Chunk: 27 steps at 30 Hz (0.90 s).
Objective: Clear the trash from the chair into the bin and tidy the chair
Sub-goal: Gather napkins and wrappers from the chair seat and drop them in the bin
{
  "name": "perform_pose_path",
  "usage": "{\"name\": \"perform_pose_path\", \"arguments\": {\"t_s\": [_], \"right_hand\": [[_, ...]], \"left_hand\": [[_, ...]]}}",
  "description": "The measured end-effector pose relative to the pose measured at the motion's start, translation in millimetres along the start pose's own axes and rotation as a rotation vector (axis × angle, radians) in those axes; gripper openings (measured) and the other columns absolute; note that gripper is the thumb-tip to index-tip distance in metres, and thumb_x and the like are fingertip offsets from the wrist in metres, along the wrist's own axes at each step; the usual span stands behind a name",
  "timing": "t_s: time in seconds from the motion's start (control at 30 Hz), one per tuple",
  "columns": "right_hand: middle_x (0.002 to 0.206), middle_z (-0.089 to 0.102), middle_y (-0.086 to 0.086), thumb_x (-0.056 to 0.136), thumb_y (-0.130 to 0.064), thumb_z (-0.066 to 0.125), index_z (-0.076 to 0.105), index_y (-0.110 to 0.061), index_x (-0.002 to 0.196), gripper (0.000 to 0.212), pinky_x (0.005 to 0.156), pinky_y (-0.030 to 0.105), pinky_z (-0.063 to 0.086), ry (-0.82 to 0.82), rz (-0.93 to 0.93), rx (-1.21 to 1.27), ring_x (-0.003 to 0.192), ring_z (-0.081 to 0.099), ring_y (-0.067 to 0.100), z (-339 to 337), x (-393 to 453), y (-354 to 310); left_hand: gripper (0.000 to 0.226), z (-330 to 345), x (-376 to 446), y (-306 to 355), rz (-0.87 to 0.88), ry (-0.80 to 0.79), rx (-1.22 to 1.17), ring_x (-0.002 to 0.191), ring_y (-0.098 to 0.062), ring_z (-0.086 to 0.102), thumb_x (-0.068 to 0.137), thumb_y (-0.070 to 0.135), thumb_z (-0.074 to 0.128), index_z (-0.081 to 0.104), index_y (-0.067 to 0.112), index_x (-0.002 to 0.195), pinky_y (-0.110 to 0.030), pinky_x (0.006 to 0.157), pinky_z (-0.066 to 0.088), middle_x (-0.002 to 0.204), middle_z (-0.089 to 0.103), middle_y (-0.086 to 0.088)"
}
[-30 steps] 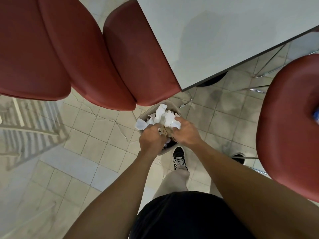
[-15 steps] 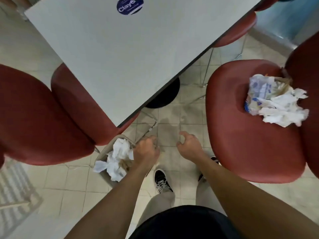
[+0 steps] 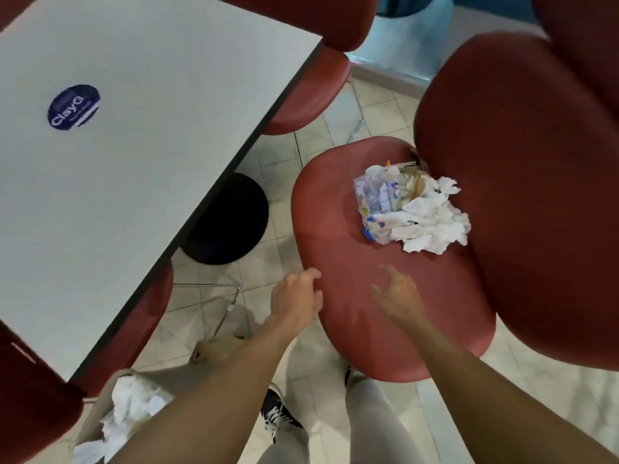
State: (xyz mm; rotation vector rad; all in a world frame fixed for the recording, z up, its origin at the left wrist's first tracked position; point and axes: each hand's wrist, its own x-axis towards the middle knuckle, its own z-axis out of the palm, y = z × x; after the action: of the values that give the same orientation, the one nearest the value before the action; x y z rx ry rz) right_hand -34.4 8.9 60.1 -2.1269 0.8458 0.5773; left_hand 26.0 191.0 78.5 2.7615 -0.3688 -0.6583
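While the heap of crumpled white tissue and clear printed wrappers (image 3: 413, 209) sits mid-right on the red padded chair seat (image 3: 335, 212), left hand (image 3: 294, 298) and right hand (image 3: 397, 296) hover below, each grip loose and empty. Risk: a partial scoop could shed loose scraps before reaching the bin (image 3: 97, 410), lower left.

Two hands, left (image 3: 294, 296) and right (image 3: 398, 296), both empty. One trash pile (image 3: 413, 209) on one red chair (image 3: 378, 283) (wrapper plus tissues, pieces too tangled to count). One bin (image 3: 100, 400), tissues inside. One table (image 3: 134, 162) with one sticker (image 3: 73, 107). Other red chairs partly visible, count unclear. One shoe (image 3: 279, 416) plainly seen.
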Motion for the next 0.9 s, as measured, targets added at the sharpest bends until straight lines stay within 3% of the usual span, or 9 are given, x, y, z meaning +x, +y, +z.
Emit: {"name": "perform_pose_path", "arguments": {"t_s": [0.13,0.33,0.6,0.67,0.77,0.9], "right_hand": [[0.136,0.051,0.012,0.088,-0.023,0.061,0.044,-0.020,0.140,0.055,0.102,0.035,0.039,0.054,0.039,0.023,0.124,0.050,0.029,-41,47,34],[0.134,0.043,0.017,0.086,-0.021,0.062,0.046,-0.021,0.138,0.055,0.096,0.033,0.041,0.170,0.110,0.087,0.115,0.052,0.031,-81,109,70],[0.139,0.035,0.014,0.089,-0.027,0.061,0.037,-0.032,0.145,0.060,0.095,0.031,0.043,0.254,0.159,0.193,0.096,0.056,0.022,-91,171,119],[0.142,0.033,0.014,0.090,-0.029,0.063,0.037,-0.033,0.145,0.062,0.097,0.031,0.041,0.252,0.152,0.196,0.105,0.055,0.024,-89,185,126],[0.139,0.041,0.013,0.089,-0.027,0.065,0.046,-0.029,0.140,0.055,0.099,0.033,0.039,0.232,0.143,0.165,0.119,0.050,0.028,-83,204,135],[0.120,0.062,0.008,0.082,-0.017,0.066,0.066,-0.024,0.115,0.034,0.094,0.031,0.046,0.256,0.135,0.189,0.111,0.057,0.024,-75,212,142]], "left_hand": [[0.036,15,52,57,0.076,-0.034,0.029,0.106,-0.020,0.058,0.086,0.029,0.061,0.059,0.027,0.123,-0.034,0.089,0.048,0.112,0.061,0.001],[0.037,44,123,127,0.221,-0.049,0.069,0.111,-0.025,0.056,0.086,0.029,0.060,0.060,0.026,0.123,-0.037,0.089,0.047,0.117,0.062,-0.003],[0.029,92,199,180,0.376,-0.061,0.128,0.108,-0.030,0.057,0.092,0.023,0.054,0.063,0.022,0.120,-0.039,0.086,0.046,0.112,0.065,-0.007],[0.031,106,213,186,0.395,-0.092,0.163,0.105,-0.032,0.058,0.093,0.016,0.052,0.063,0.023,0.121,-0.042,0.085,0.048,0.111,0.065,-0.009],[0.046,122,228,189,0.383,-0.146,0.233,0.107,-0.034,0.056,0.090,0.006,0.050,0.055,0.028,0.129,-0.044,0.082,0.049,0.118,0.059,-0.010],[0.048,134,237,190,0.334,-0.255,0.357,0.115,-0.031,0.054,0.093,0.005,0.045,0.049,0.028,0.135,-0.041,0.088,0.050,0.129,0.051,-0.013]]}}
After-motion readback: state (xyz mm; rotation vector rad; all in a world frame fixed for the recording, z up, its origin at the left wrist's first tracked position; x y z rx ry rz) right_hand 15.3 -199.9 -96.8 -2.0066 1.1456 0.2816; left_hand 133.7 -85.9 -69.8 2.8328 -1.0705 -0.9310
